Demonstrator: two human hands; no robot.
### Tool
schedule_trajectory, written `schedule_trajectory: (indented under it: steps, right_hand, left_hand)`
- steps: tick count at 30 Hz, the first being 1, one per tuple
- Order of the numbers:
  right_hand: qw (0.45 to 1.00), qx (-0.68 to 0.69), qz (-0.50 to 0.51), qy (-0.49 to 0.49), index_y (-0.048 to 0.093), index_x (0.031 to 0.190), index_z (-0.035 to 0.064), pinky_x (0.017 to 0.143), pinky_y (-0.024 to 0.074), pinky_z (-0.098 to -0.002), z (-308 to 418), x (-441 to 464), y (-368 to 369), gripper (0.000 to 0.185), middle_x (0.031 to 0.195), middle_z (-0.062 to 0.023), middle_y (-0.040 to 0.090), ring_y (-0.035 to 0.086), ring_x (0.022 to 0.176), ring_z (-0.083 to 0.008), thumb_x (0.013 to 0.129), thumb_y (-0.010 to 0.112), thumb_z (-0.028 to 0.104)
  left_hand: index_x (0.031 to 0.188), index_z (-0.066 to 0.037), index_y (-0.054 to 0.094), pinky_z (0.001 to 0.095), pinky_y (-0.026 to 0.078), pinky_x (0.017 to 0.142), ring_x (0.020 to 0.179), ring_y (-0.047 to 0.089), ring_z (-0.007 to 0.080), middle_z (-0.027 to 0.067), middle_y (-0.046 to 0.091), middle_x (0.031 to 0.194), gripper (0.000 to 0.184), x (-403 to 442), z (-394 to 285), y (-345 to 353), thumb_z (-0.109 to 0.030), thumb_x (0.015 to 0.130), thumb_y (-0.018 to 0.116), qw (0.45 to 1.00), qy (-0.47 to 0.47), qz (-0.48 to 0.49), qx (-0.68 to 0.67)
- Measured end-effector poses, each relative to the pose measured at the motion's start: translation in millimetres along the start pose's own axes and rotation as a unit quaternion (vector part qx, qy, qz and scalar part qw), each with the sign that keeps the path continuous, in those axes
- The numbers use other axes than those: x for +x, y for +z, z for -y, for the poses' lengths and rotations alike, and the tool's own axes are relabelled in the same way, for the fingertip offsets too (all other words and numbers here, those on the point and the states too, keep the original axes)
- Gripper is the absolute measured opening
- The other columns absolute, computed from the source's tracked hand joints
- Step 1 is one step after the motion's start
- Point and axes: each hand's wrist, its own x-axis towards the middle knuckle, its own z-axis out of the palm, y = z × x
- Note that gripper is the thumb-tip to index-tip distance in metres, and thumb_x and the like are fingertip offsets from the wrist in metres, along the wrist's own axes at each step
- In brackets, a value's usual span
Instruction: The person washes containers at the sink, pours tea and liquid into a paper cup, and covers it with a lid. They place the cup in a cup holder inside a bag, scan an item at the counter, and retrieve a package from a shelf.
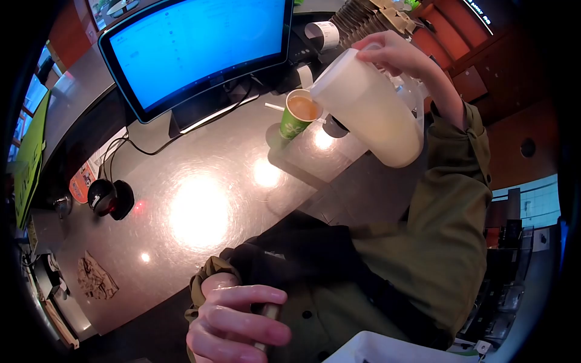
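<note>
My right hand [396,54] grips the handle side of a translucent white pitcher [369,103]. The pitcher is tilted, its mouth leaning over a green paper cup [295,115], and a pale liquid shows inside it. Brownish drink fills the cup nearly to the rim; whether liquid is flowing into it I cannot tell. Low in front of my body, the fingers of my left hand [239,323] are curled round a small object, mostly hidden by them. Just behind the cup sits a small dark, round-topped item [334,127], partly covered by the pitcher.
A large lit screen [200,54] stands at the back of the metal counter [181,163]. Beyond the cup are a paper roll [322,36] and stacked cardboard carriers [369,21]. A black scanner [111,198] and crumpled brown paper [95,277] lie at left. A white container [393,349] shows below.
</note>
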Motion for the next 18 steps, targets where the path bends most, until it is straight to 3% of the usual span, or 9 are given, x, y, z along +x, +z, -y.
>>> schedule_trajectory:
  steps: [3,7,11,18]
  right_hand:
    - [1.0,-0.011,0.018,0.001,0.058,0.104,-0.0001,0.033,0.0235,-0.0173,3,6,0,0.039,0.061,-0.0005,0.05,0.036,0.041,-0.0028,0.075,0.064,0.025]
    - [0.999,-0.016,0.036,0.014,0.057,0.104,-0.0014,0.033,0.0236,-0.0177,8,15,1,0.04,0.059,0.0002,0.048,0.035,0.041,-0.0031,0.075,0.063,0.025]
    - [0.998,-0.033,0.049,0.018,0.056,0.105,-0.0024,0.033,0.0236,-0.0181,13,23,3,0.042,0.058,0.0008,0.046,0.035,0.041,-0.0033,0.074,0.064,0.025]
    - [0.996,-0.045,0.069,0.034,0.056,0.105,-0.0027,0.033,0.0238,-0.0189,20,36,7,0.043,0.057,0.001,0.044,0.035,0.041,-0.0039,0.074,0.065,0.026]
  left_hand:
    - [0.11,-0.006,0.046,0.055,0.043,0.067,0.09,0.05,0.0266,0.0075,0.039,0.105,0.029,10,2,-5,-0.027,0.09,0.04,0.998,-0.031,0.052,0.014]
    - [0.11,-0.007,0.046,0.0553,0.043,0.068,0.089,0.05,0.0266,0.0074,0.039,0.104,0.029,11,6,-11,-0.027,0.09,0.04,0.998,-0.027,0.051,0.018]
    - [0.108,-0.005,0.045,0.0556,0.042,0.068,0.089,0.05,0.0262,0.0068,0.039,0.104,0.028,-1,11,-13,-0.026,0.09,0.041,0.999,0.026,-0.032,0.005]
    - [0.101,-0.001,0.042,0.0565,0.042,0.069,0.089,0.05,0.025,0.004,0.04,0.103,0.026,0,5,-23,-0.024,0.089,0.043,0.999,-0.021,-0.044,0.009]
